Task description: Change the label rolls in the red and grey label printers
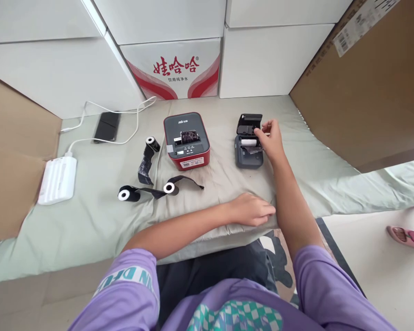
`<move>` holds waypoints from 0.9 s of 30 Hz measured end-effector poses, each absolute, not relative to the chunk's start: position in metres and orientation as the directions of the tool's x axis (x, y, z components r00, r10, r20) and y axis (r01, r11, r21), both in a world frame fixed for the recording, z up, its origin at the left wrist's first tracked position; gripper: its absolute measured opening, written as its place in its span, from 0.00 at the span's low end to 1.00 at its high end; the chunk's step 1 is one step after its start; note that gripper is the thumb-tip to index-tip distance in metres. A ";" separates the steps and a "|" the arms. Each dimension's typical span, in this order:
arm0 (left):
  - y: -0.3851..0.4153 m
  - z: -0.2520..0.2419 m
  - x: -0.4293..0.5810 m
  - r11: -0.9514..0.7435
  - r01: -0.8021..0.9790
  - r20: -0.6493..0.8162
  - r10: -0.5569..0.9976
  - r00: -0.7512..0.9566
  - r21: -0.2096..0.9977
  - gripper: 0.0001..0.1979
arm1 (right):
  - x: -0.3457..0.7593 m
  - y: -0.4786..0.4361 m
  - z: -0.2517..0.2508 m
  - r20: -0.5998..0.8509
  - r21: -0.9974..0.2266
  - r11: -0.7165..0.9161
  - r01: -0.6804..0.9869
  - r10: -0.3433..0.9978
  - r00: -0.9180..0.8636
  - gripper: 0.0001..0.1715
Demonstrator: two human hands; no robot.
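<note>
A small dark grey label printer [249, 158] stands at the right with its lid [250, 124] raised and a white paper roll [248, 143] inside. My right hand [271, 140] pinches the right edge of that lid between thumb and fingers. Near the front edge of the cloth, my left hand [250, 209] rests with its fingers curled together and nothing visible in them. Left of the small printer sits a larger red and black printer [188, 140], with dark crumpled strip material in its top slot.
Black ribbon rolls with white cores [127, 194] lie partly unwound left of centre. A black phone [106, 126], a white power bank [58, 180] and its cable [137, 120] are farther left. White boxes [262, 59] line the back; a cardboard box [369, 92] stands right.
</note>
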State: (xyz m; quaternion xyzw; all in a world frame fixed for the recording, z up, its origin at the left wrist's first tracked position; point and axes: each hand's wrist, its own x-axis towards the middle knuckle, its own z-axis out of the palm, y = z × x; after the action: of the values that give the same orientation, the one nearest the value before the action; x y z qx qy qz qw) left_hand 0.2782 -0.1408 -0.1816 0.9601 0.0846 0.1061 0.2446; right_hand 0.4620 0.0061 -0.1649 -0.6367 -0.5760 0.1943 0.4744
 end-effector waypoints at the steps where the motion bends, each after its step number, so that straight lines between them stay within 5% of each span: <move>1: -0.141 -0.181 0.277 -0.828 0.113 0.209 0.267 0.941 0.549 0.08 | 0.459 0.009 -0.168 0.240 -0.892 0.076 0.446 0.916 0.323 0.24; 5: -0.131 -0.178 0.272 -0.616 0.145 0.463 0.707 0.534 0.774 0.06 | 0.445 0.019 -0.179 0.112 -0.986 0.065 0.153 0.940 0.322 0.33; 9: -0.099 -0.181 0.270 -0.331 0.154 0.335 0.942 0.002 0.931 0.14 | 0.435 0.021 -0.178 0.164 -0.984 0.143 0.107 0.959 0.232 0.35; 12: -0.077 -0.187 0.270 -0.145 0.084 0.143 0.989 0.022 0.986 0.25 | 0.429 0.016 -0.172 0.143 -0.988 0.130 0.078 0.973 0.183 0.33; 16: -0.069 -0.190 0.268 -0.088 0.042 0.082 0.988 0.131 0.995 0.32 | 0.419 0.005 -0.167 0.101 -0.994 0.104 -0.015 0.983 0.153 0.30; 22: -0.065 -0.184 0.264 0.047 -0.117 -0.040 0.997 0.063 0.992 0.32 | 0.422 0.004 -0.161 0.055 -0.971 0.040 -0.236 0.997 -0.060 0.27; 27: -0.049 -0.173 0.263 0.108 -0.116 -0.106 0.994 0.020 0.987 0.30 | 0.435 0.007 -0.161 0.023 -0.993 0.008 -0.115 0.991 -0.133 0.27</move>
State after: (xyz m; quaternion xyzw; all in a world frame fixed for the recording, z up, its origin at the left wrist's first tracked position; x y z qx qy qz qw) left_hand 0.2626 -0.0487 -0.1731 0.4456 0.4924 0.4974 0.5582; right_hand 0.4350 0.0075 -0.1608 -0.4318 -0.5068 0.5564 0.4971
